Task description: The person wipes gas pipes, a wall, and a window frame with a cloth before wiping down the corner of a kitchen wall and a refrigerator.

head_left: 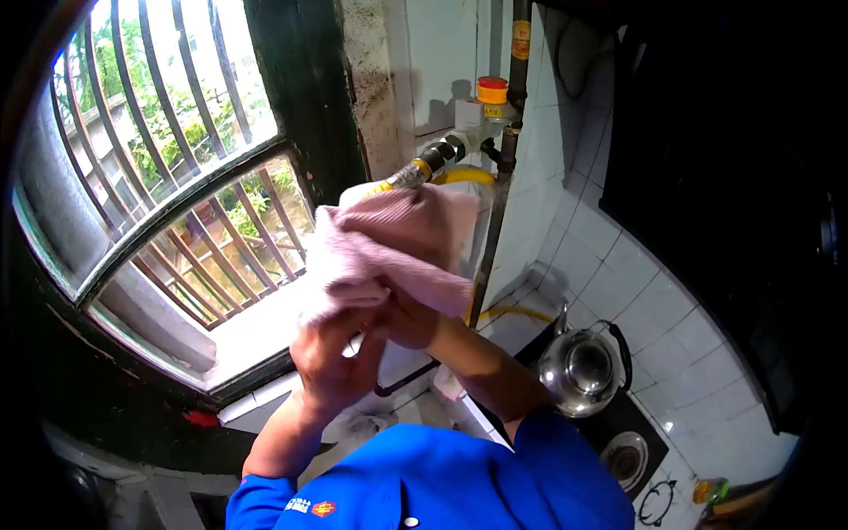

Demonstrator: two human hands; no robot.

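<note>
A pink ribbed cloth (389, 238) is bunched up in front of me near the wall pipes. My left hand (336, 358) grips its lower edge from below, fingers curled. Close beside it, my right hand (411, 320) is closed on the underside of the cloth, its fingertips hidden in the folds. The cloth covers part of a yellow hose (473, 177) that joins a metal fitting (433, 159) just above. Whether the cloth is wrapped round the hose or only held in front of it, I cannot tell.
A red-topped valve (492, 88) sits by a dark vertical pipe (521, 53). A steel kettle (579, 371) stands on a black stove (649, 446) at the right. A barred window (168, 124) is on the left; a dark range hood (724, 177) overhangs the right.
</note>
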